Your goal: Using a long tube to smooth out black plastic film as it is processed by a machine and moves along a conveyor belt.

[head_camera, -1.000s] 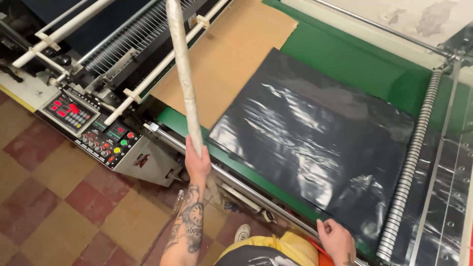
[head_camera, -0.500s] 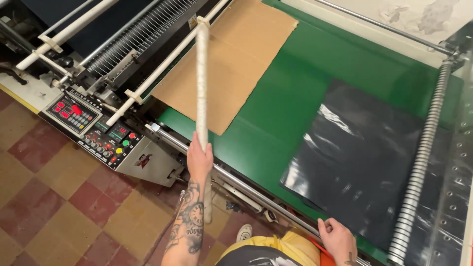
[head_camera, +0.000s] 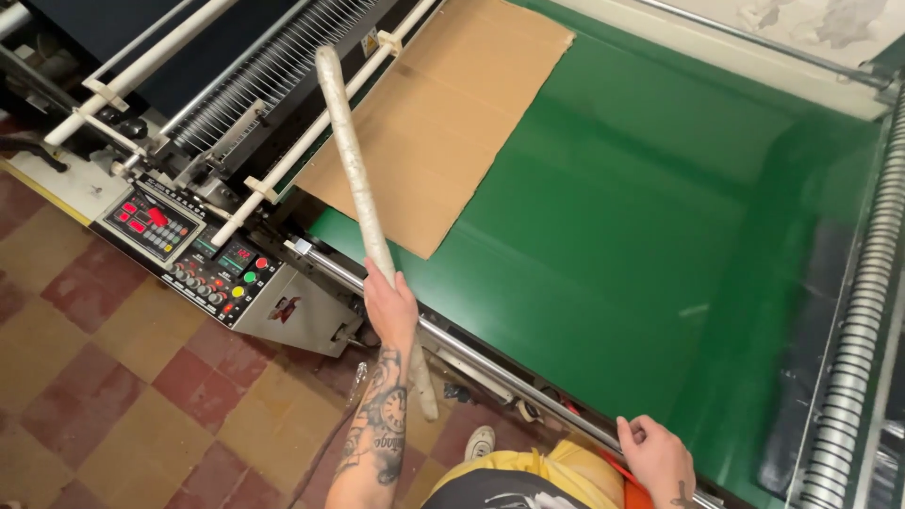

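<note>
In the head view we look down on a wide machine with a green conveyor belt (head_camera: 660, 236), and our left hand (head_camera: 389, 306) is wrapped tight around a long pale wrapped roll (head_camera: 351, 160), fingers closed about its shaft a good way up from the lower end. The roll runs through the fist: its longer part slants up and away over the machine frame towards the white rails (head_camera: 311, 141), and its short lower part hangs below the wrist, beside the tattooed forearm and above the tiled floor (head_camera: 85, 377). Our right hand (head_camera: 655, 457) rests on the near steel edge rail (head_camera: 490, 363) of the belt, fingers curled loosely over it, holding nothing else; it is well apart from the roll. A flat sheet of brown cardboard (head_camera: 443, 123) lies on the far left part of the belt, its near corner just beside the roll's line, though we cannot tell whether they touch. The control panel (head_camera: 189, 250) with red and coloured buttons sits to the left of the hand. As for progress, we judge the roll is only carried in the air: it is not laid on the belt, not set on the rails, and the belt's middle carries nothing. At the right edge a ribbed roller (head_camera: 863, 311) borders the belt.
</note>
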